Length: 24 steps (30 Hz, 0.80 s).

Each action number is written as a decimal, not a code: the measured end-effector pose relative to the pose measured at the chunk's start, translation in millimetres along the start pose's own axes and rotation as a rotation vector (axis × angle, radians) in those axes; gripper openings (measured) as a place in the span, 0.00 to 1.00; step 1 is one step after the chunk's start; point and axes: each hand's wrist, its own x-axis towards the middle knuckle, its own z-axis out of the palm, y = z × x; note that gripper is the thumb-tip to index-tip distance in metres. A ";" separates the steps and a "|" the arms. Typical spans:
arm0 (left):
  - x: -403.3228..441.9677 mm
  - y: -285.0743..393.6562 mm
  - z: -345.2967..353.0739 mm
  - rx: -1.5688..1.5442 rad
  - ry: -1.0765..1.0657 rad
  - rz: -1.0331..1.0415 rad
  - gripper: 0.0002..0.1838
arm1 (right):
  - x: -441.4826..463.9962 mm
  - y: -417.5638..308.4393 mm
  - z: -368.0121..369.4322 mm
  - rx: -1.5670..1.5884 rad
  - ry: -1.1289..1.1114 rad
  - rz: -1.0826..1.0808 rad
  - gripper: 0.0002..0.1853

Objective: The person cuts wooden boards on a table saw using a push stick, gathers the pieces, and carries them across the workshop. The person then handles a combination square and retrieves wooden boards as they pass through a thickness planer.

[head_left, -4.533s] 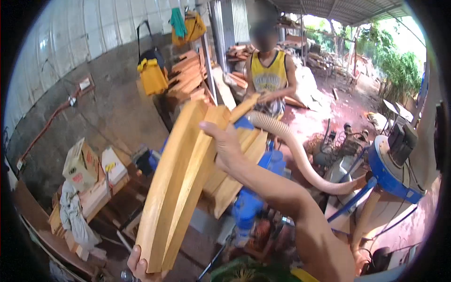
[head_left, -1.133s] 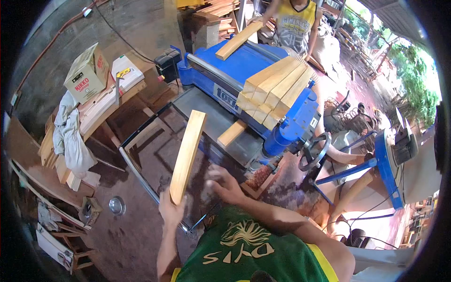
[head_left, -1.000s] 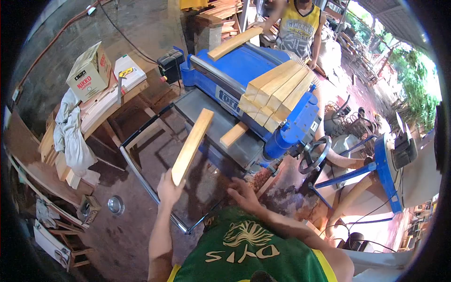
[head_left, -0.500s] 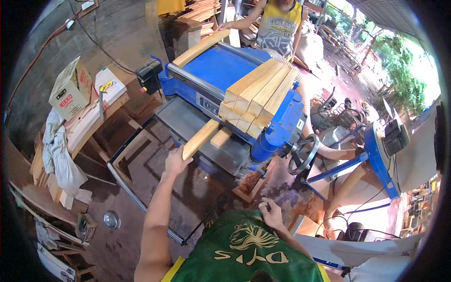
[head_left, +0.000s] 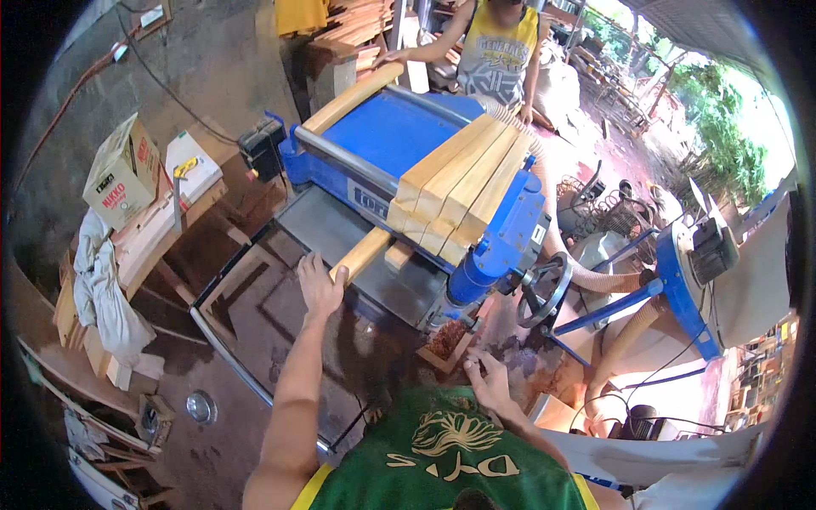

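Observation:
My left hand (head_left: 321,287) is at the near end of a wooden board (head_left: 362,255). Its fingers are stretched out along the board's left side, and the thumb rests against its end. The board's far part runs under the blue thickness planer (head_left: 340,184) and is hidden there. A second, shorter-looking wood end (head_left: 398,255) pokes out beside it on the grey planer bed (head_left: 327,223). Close to my shirt, my right hand (head_left: 489,382) hangs with loosely bent fingers and nothing visible in it.
Several wooden blocks (head_left: 463,183) are stacked on the planer. Across it, a person (head_left: 501,55) has a hand on a long board (head_left: 353,98). A handwheel (head_left: 546,291) and hose (head_left: 595,276) lie to the right. A carton (head_left: 126,174) sits on lumber at left.
The board has slid further into the planer, leaving less of it out. My left hand has loosened from its grip to stretched fingers. My right hand's fingers have shifted slightly.

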 end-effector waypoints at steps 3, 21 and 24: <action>2.0 1.6 8.0 0.004 -0.039 -0.013 0.44 | 11.7 -20.5 -5.1 0.019 0.029 -0.033 0.18; 152.9 200.5 -151.4 -0.477 -0.449 0.399 0.28 | 23.1 4.1 -24.1 0.129 0.141 -0.209 0.18; 147.7 205.9 -150.8 -0.431 -0.344 0.453 0.25 | 12.0 1.3 -25.2 0.172 0.140 -0.110 0.18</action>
